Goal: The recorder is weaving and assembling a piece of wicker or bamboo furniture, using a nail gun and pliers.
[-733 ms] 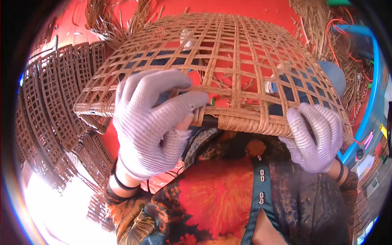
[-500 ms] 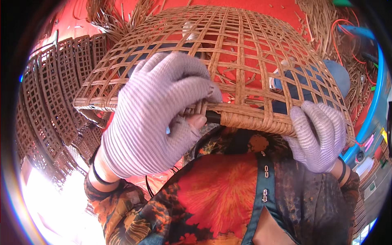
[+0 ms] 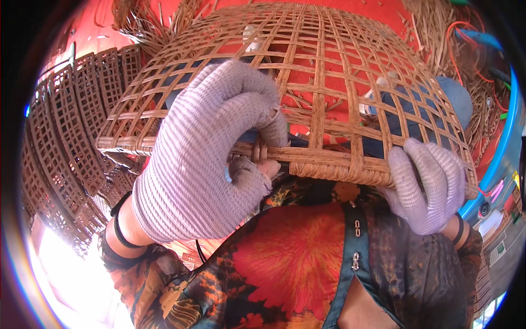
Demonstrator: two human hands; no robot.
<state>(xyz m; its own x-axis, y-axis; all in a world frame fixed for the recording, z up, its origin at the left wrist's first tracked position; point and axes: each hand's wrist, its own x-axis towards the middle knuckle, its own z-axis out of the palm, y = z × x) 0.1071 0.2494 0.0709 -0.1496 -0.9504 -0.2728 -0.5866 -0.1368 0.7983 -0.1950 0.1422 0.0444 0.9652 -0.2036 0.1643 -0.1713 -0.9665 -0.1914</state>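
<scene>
Curling inward since the earlier frame, the left hand [image 3: 205, 148] pinched the lower rim [image 3: 339, 172] of the woven panel [image 3: 318, 118] at upper centre, which I judged light, springy and best held by that firmer rim, as the right hand [image 3: 424, 186] gripped it, right of centre.

The single head-worn fisheye view looks down, close over the woven lattice [image 3: 318, 109].

Some bits cannot be seen.
The left hand [image 3: 200, 148] and right hand [image 3: 430, 186] cover parts of the edge of the woven frame [image 3: 319, 115]. It hides some of the blue cloth [image 3: 457, 101]. The straw bundle [image 3: 145, 24] is cut off at the top. White glare [image 3: 60, 268] hides what is at the lower left.
</scene>
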